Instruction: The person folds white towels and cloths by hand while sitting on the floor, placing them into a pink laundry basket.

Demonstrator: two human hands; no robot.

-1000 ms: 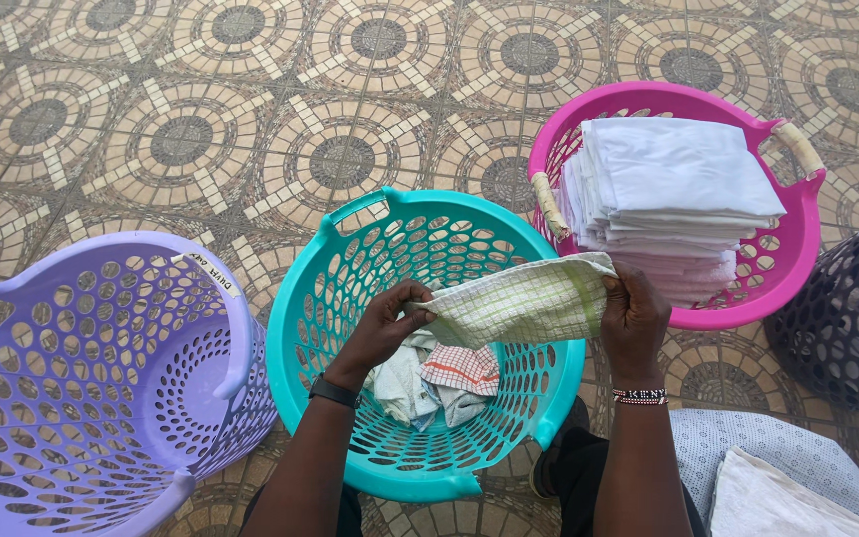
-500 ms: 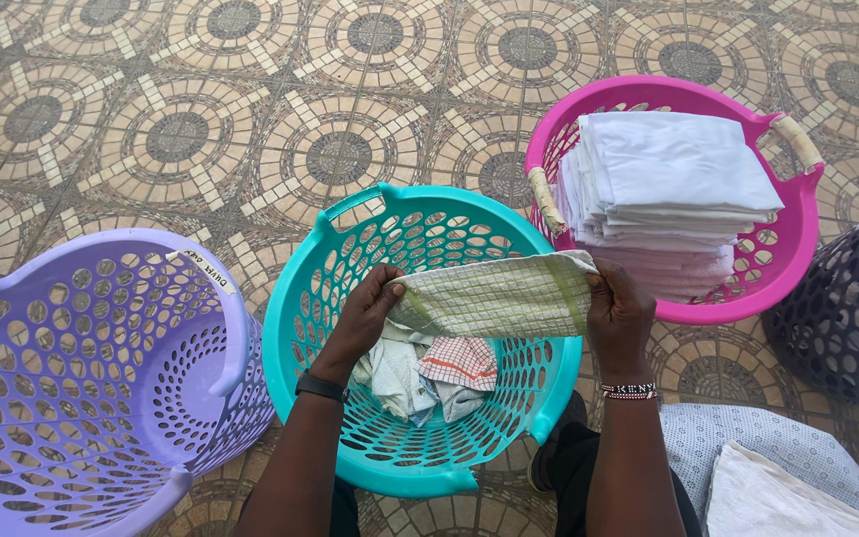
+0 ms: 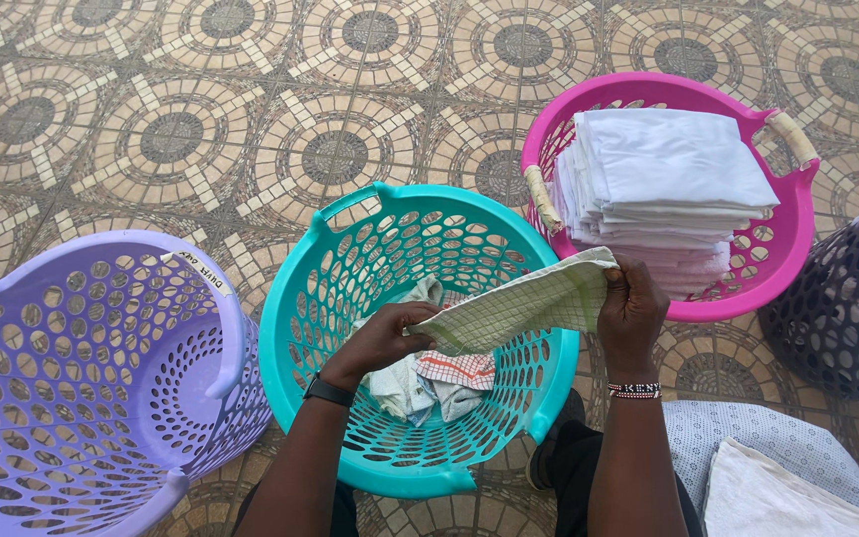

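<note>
Both the left hand [image 3: 382,341] and right hand [image 3: 630,310] pinch opposite ends of a checked cloth [image 3: 529,301] above the teal basket [image 3: 302,328], where keeping its edges level and taut probably gives a clean fold, with the pink basket [image 3: 792,254] of stacked white cloths [image 3: 663,164] beyond.

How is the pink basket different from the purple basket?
The pink basket stands upright and holds a tall stack of folded white cloths; the purple basket lies tipped and holds nothing visible. The pink one has wrapped handles; the purple one's rim bears a label. Both are round, perforated plastic.
</note>
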